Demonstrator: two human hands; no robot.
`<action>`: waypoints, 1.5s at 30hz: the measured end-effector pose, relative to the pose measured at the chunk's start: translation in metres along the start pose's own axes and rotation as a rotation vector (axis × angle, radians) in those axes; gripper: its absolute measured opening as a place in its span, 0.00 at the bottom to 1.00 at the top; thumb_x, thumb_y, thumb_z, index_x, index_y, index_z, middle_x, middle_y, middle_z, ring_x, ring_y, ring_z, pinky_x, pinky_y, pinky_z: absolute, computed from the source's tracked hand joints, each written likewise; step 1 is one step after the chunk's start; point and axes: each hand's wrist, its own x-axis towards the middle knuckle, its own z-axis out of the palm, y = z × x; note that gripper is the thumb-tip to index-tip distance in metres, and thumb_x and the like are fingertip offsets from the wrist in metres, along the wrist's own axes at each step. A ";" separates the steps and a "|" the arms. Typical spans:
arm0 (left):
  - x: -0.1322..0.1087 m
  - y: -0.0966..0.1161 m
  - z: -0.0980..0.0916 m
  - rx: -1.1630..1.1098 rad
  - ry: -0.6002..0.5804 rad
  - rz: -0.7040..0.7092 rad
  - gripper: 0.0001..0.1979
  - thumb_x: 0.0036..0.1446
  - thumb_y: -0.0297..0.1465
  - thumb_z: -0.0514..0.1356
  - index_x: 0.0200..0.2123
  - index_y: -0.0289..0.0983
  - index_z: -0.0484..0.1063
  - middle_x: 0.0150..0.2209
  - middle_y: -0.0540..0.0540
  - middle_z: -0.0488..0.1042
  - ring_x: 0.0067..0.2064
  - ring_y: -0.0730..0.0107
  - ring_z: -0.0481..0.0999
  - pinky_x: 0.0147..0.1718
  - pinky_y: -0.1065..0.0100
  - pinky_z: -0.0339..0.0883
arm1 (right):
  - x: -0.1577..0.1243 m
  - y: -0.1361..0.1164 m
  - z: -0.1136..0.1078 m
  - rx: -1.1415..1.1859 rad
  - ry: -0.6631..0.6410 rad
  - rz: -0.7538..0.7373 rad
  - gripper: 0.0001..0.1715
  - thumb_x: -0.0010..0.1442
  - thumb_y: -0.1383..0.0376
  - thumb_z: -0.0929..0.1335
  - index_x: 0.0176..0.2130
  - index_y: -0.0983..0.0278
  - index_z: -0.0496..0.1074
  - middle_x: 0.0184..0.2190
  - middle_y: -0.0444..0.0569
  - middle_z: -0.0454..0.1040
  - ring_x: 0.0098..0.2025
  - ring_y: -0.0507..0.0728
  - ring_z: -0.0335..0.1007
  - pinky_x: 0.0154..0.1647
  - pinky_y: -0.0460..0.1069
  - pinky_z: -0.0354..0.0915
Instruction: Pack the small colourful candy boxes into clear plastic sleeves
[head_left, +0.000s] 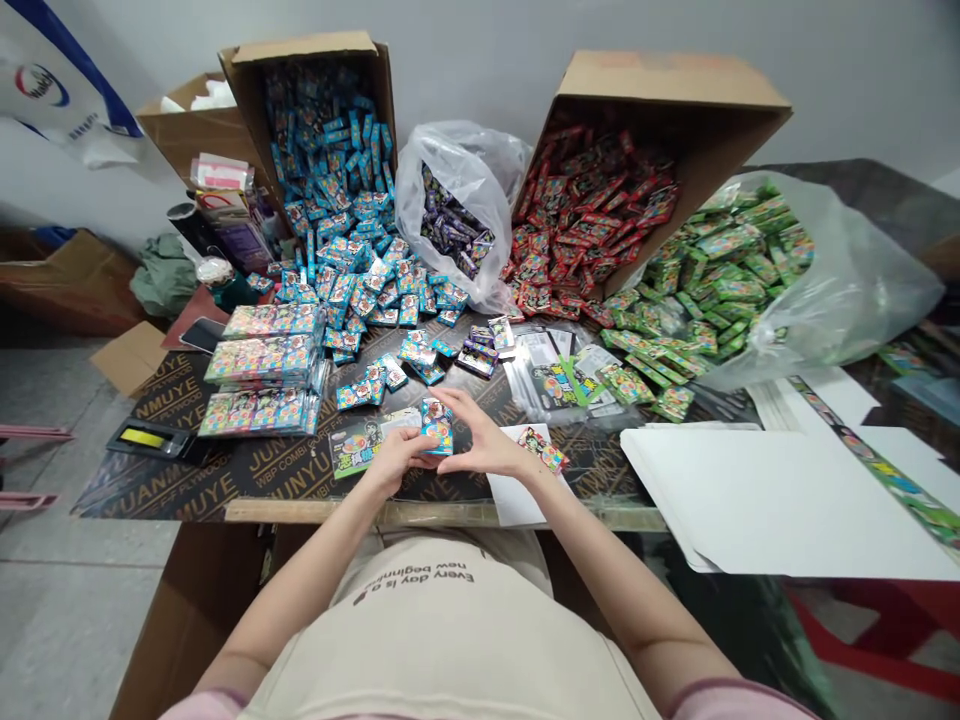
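My left hand (403, 460) is closed on a small blue candy box (436, 424) with cartoon print, held upright just above the table; whether more boxes sit behind it is hidden. My right hand (484, 440) curves around the box's right side, fingers and thumb spread apart near its top and bottom; contact is unclear. Under the left hand lies a printed card with a green strip (351, 452). Loose blue boxes (363, 388) lie just beyond, beside purple boxes (478, 358). Right of my right hand, a red packet (543, 448) rests on a white sheet (517, 500).
Behind stand a carton of blue boxes (381, 60), a plastic bag of purple ones (420, 150), a carton of red ones (675, 80) and a bag of green ones (862, 270). Wrapped packs (259, 370) are stacked left. White sheets (765, 500) overhang the right front edge.
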 end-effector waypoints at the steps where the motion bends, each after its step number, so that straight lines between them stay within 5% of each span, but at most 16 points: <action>1: 0.000 -0.001 -0.002 0.002 -0.006 0.006 0.19 0.36 0.41 0.71 0.25 0.31 0.75 0.23 0.45 0.77 0.25 0.69 0.76 0.30 0.69 0.70 | -0.002 0.000 0.003 -0.032 0.004 -0.013 0.50 0.47 0.54 0.76 0.64 0.59 0.57 0.60 0.57 0.61 0.62 0.64 0.58 0.62 0.61 0.56; 5: 0.004 -0.003 -0.015 0.165 -0.055 0.138 0.23 0.45 0.49 0.65 0.30 0.32 0.77 0.30 0.42 0.79 0.34 0.63 0.78 0.40 0.61 0.72 | -0.009 0.003 0.007 -0.097 0.129 -0.029 0.43 0.47 0.64 0.73 0.60 0.58 0.61 0.54 0.54 0.67 0.56 0.63 0.64 0.58 0.59 0.61; 8: 0.011 -0.004 -0.036 0.596 0.078 0.411 0.27 0.47 0.49 0.64 0.44 0.34 0.76 0.47 0.37 0.76 0.50 0.53 0.74 0.52 0.53 0.65 | -0.014 0.012 0.001 -0.198 0.265 0.011 0.41 0.45 0.63 0.73 0.58 0.60 0.63 0.51 0.54 0.69 0.54 0.65 0.65 0.56 0.60 0.61; 11: 0.019 -0.007 -0.058 1.180 0.173 0.564 0.44 0.37 0.41 0.72 0.59 0.36 0.64 0.59 0.33 0.65 0.61 0.44 0.61 0.59 0.45 0.53 | -0.019 0.028 -0.003 -0.302 0.279 0.054 0.42 0.48 0.57 0.74 0.58 0.61 0.61 0.53 0.56 0.68 0.55 0.67 0.64 0.56 0.61 0.60; 14: 0.023 -0.013 -0.067 1.440 0.120 0.543 0.51 0.41 0.37 0.70 0.66 0.37 0.52 0.57 0.34 0.65 0.59 0.45 0.62 0.57 0.47 0.54 | -0.023 0.043 -0.001 -0.377 0.184 0.038 0.45 0.49 0.50 0.74 0.60 0.63 0.59 0.55 0.59 0.68 0.56 0.68 0.64 0.55 0.62 0.60; 22: 0.015 -0.016 -0.064 1.306 0.054 0.749 0.55 0.44 0.33 0.66 0.69 0.38 0.35 0.59 0.36 0.62 0.57 0.50 0.63 0.58 0.51 0.55 | -0.030 0.044 0.005 -0.498 0.048 -0.010 0.39 0.55 0.54 0.70 0.61 0.61 0.58 0.56 0.59 0.67 0.58 0.67 0.62 0.54 0.60 0.56; 38: 0.002 -0.007 -0.052 1.232 -0.013 0.745 0.59 0.42 0.33 0.67 0.69 0.39 0.30 0.58 0.39 0.65 0.57 0.51 0.64 0.58 0.53 0.56 | -0.027 0.026 -0.007 -0.322 -0.062 -0.092 0.47 0.44 0.57 0.73 0.61 0.59 0.58 0.51 0.53 0.70 0.54 0.65 0.62 0.58 0.61 0.49; 45: 0.004 -0.003 -0.057 1.162 0.093 0.751 0.58 0.42 0.35 0.66 0.69 0.38 0.33 0.58 0.38 0.65 0.57 0.51 0.66 0.57 0.53 0.58 | -0.033 0.029 0.008 -0.348 0.186 0.026 0.57 0.50 0.45 0.71 0.68 0.59 0.44 0.56 0.57 0.67 0.61 0.68 0.57 0.60 0.62 0.49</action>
